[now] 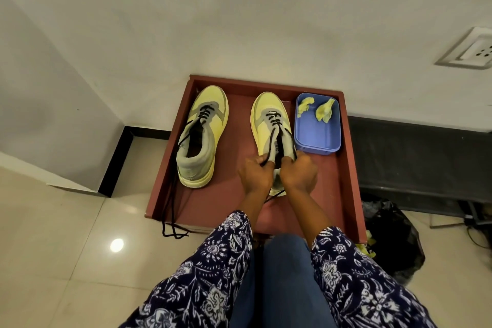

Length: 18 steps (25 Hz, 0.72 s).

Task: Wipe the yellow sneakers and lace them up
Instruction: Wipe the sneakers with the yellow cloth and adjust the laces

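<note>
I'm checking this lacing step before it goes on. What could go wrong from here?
1. The left sneaker's loose black lace trails over the tray's front edge onto the floor, where it could snag or get stepped on.
2. The left hand and right hand pull the right sneaker's lace ends near the blue tub beside it; a hard tug might knock it.

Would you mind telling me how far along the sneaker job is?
Wiping looks finished: two crumpled wipes lie in the blue tub. In hand: left hand and right hand pull the right sneaker's laces. Left: the left sneaker, laces trailing untied.
</note>
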### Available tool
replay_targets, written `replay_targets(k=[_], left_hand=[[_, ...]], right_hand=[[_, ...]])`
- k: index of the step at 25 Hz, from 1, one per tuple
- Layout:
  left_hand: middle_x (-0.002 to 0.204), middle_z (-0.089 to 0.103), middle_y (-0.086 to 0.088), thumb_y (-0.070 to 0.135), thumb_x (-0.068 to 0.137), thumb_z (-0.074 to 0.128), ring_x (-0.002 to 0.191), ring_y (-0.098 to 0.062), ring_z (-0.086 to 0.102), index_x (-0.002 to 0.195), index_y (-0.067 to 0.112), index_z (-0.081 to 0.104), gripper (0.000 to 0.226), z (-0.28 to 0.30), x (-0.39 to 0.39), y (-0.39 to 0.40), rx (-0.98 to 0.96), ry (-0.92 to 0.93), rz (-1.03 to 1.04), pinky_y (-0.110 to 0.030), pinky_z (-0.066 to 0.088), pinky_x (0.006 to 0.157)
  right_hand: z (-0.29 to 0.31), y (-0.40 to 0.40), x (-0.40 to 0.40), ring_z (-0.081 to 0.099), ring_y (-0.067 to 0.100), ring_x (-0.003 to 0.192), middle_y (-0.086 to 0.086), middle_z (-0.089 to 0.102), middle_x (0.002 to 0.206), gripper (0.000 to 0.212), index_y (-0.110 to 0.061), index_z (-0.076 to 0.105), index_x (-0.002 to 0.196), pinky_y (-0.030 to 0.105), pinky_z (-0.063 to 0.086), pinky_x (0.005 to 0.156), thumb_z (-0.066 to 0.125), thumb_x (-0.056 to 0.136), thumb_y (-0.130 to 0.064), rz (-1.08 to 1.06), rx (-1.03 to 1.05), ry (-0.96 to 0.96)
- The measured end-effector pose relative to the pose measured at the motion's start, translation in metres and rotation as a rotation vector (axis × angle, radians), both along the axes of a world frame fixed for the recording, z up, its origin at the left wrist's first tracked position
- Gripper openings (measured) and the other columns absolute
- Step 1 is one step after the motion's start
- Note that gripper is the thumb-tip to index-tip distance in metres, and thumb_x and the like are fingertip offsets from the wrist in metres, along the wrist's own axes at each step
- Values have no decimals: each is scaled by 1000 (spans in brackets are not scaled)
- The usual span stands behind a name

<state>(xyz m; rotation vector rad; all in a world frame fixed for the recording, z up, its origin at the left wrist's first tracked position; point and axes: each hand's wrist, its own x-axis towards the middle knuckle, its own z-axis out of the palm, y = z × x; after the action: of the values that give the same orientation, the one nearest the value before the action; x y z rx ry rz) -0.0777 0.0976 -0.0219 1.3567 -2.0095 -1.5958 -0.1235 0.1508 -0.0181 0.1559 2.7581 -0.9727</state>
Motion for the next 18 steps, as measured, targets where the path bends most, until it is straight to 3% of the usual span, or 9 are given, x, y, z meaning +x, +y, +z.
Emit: replay_targets(k=[4,12,15,18], left_hand=[[109,68,-15,9,83,61,103,-25,62,114,4,65,32,0,1,4,31,-1,42,-31,48,93],[106,69,-11,12,84,64,98,-21,64,110,2,66,28,-2,0,1,65,71,42,-32,50,89],[100,66,-6,17,87,62,86,-8,60,109,4,64,25,4,9,-10,50,186,97,-25,49,80],[100,65,-3,17,87,62,85,-4,59,110,6,62,25,13,25,-28,18,376,269,-11,46,74]], right_hand=[[2,4,3,60,39,99,22,65,107,27,-4,64,104,37,47,77,51,88,-20,-19,-9,22],[3,6,2,58,38,102,19,63,112,28,-8,62,109,38,47,79,52,87,-22,-31,-46,7],[7,1,13,45,37,115,15,51,126,34,-13,58,118,44,40,91,54,85,-20,-25,-35,187],[10,-23,32,41,35,118,11,50,126,31,-15,63,112,48,33,92,56,82,-16,29,-109,434]])
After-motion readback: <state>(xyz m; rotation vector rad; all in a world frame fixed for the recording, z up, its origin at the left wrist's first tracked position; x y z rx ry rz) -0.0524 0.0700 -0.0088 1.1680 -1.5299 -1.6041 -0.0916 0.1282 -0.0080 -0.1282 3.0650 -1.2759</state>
